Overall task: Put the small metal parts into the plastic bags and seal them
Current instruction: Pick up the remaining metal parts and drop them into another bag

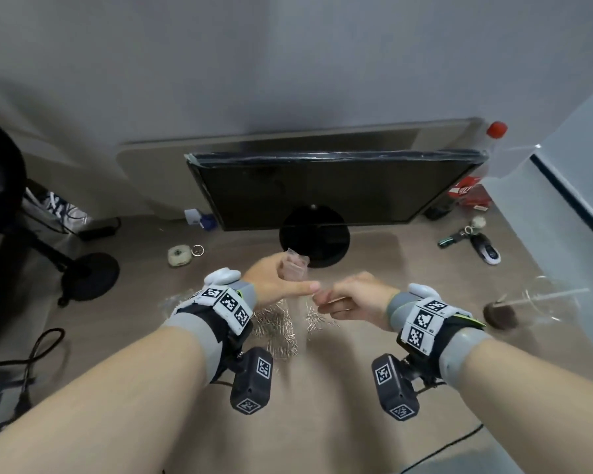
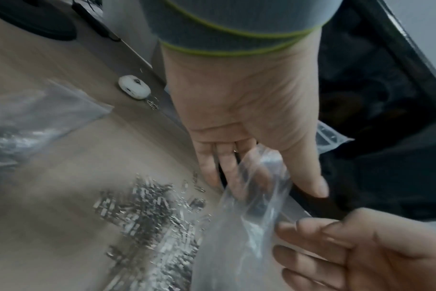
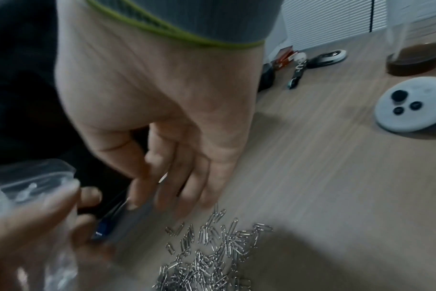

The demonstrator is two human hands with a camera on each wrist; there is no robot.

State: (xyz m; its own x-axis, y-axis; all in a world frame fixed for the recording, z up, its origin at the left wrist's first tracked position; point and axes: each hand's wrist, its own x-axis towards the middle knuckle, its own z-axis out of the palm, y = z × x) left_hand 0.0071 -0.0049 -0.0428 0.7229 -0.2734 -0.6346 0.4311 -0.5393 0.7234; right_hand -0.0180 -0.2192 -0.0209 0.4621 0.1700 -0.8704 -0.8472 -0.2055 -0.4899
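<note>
A small clear plastic bag [image 1: 293, 266] is held up above the wooden desk [image 1: 374, 422], in front of the monitor's foot. My left hand [image 1: 288, 278] grips it with curled fingers and thumb. My right hand [image 1: 326, 299] meets it from the right and pinches the bag's [image 2: 256, 196] lower edge with curled fingertips [image 2: 299, 226]. Below both hands, a heap of silver paper clips [image 1: 278, 328] is spread on the desk. In the right wrist view the paper clips [image 3: 212, 256] lie just beyond my right hand [image 3: 147, 193]. Whether any clips are inside the bag [image 3: 32, 181] is unclear.
A monitor [image 1: 322, 189] on a round black foot [image 1: 314, 234] stands close behind the hands. More clear bags [image 2: 25, 122] lie to the left, a tape roll [image 1: 179, 256] further back. Keys [image 1: 469, 237], a cup of dark drink [image 1: 504, 314] and a white round device [image 3: 411, 104] sit at the right.
</note>
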